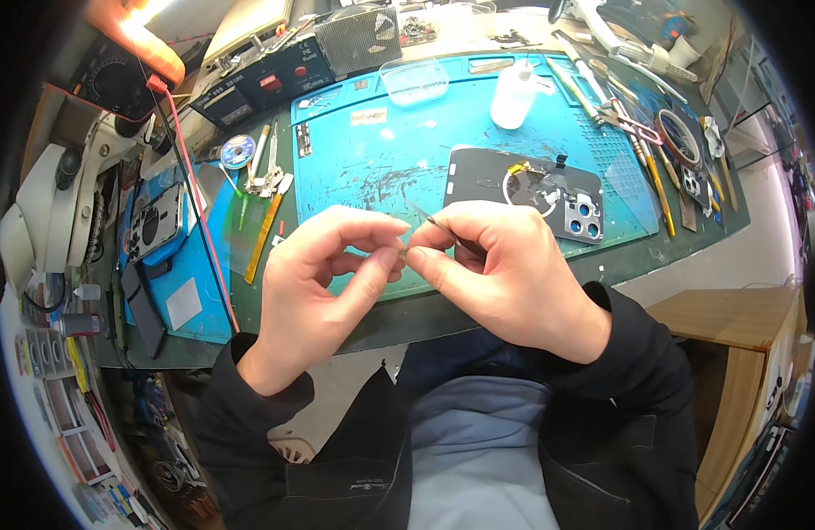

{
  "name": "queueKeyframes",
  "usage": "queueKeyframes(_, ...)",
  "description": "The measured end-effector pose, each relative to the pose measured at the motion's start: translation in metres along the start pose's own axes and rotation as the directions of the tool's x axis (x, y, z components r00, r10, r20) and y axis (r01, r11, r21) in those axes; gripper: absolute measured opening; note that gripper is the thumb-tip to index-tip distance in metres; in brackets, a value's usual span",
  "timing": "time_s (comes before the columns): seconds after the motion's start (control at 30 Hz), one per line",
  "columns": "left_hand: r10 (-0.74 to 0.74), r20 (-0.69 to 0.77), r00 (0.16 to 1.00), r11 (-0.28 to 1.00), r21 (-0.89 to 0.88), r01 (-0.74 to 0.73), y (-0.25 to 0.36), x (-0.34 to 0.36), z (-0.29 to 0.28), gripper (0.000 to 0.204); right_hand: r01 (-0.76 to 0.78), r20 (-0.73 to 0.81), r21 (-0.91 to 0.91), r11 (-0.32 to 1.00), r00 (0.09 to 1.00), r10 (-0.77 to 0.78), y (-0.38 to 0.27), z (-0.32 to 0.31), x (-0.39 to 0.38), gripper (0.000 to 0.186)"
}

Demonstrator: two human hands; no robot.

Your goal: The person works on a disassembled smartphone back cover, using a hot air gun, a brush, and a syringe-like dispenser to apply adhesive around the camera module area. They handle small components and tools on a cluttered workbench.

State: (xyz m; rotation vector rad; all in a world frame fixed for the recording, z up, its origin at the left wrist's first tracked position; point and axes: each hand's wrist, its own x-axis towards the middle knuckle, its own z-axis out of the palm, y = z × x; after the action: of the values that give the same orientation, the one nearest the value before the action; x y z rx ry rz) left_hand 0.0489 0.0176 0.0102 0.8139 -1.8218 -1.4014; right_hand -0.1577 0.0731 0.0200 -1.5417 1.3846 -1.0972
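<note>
In front of my chest, above the near edge of the blue work mat (337, 168), both my hands meet at the fingertips. My left hand (323, 287) is closed in a pinch; whatever small thing lies between its thumb and fingers is too tiny to name. Thin dark tweezers (418, 212) stick out of my right hand (504, 269), which is closed around them with the tip pointing up and away. Just beyond the right hand lies a dark phone back cover (478, 177) with camera rings and a pale ring at its middle.
A white bottle (513, 97) and a clear plastic tray (414, 84) stand at the mat's far side. Tools and a tape roll (678, 139) crowd the right. At left are a solder spool (238, 151), a phone frame (155, 223), a red cable and a black power unit (266, 84).
</note>
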Motion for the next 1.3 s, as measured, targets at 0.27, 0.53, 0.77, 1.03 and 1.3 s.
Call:
queueKeyframes(0.27, 0.142, 0.04, 0.989, 0.976, 0.163, -0.147, 0.004, -0.006, 0.004, 0.019, -0.336, 0.318, 0.301, 0.892, 0.917, 0.239, 0.006, -0.013, -0.006, 0.016)
queueKeyframes(0.53, 0.404, 0.044, 0.914, 0.785, 0.496, -0.371, 0.008, -0.014, 0.018, 0.022, -0.348, 0.359, 0.365, 0.864, 0.908, 0.215, 0.01, -0.017, -0.013, 0.017)
queueKeyframes(0.77, 0.426, 0.009, 0.904, 0.761, 0.536, -0.364, 0.004, -0.021, 0.02, 0.023, -0.26, 0.265, 0.472, 0.842, 0.953, 0.146, 0.018, -0.009, -0.018, 0.022)
queueKeyframes(1.03, 0.355, -0.038, 0.934, 0.807, 0.517, -0.286, 0.004, -0.022, 0.022, 0.021, -0.126, 0.194, 0.2, 0.972, 0.977, 0.087, 0.008, -0.011, -0.015, 0.017)
queueKeyframes(1.3, 0.14, -0.021, 0.99, 0.795, 0.599, -0.1, 0.004, -0.005, 0.007, 0.01, 0.293, 0.014, -0.372, 0.881, 0.951, -0.31, 0.027, 0.006, -0.013, 0.017)
